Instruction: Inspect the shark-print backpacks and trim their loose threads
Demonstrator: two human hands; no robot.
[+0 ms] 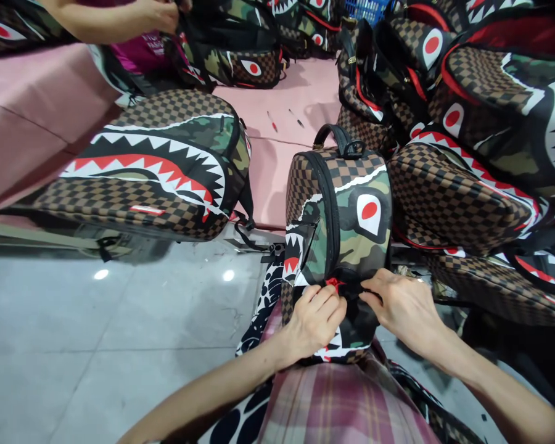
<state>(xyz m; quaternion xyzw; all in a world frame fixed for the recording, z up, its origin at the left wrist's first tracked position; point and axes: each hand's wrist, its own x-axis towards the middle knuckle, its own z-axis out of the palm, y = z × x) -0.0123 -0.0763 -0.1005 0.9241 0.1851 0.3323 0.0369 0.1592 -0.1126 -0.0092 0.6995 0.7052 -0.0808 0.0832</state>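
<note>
A backpack (361,185) with brown checks, camouflage and a red-and-white eye stands upright on my lap, its side turned toward me. My left hand (319,317) is closed at the lower end of the zipper, beside a bit of red lining (335,283). On the other side of that spot, my right hand (395,302) pinches the dark material between thumb and forefinger. The black zipper (328,203) curves down from the top of the bag to my fingers. What lies inside my left fist is hidden.
Another shark-mouth backpack (166,166) lies on the pink table (268,160) at the left. Two pens (296,118) lie farther back. Several backpacks (472,191) are piled at the right. Across the table, a co-worker's arm (120,21) reaches over more bags. A blue basket (365,9) stands behind.
</note>
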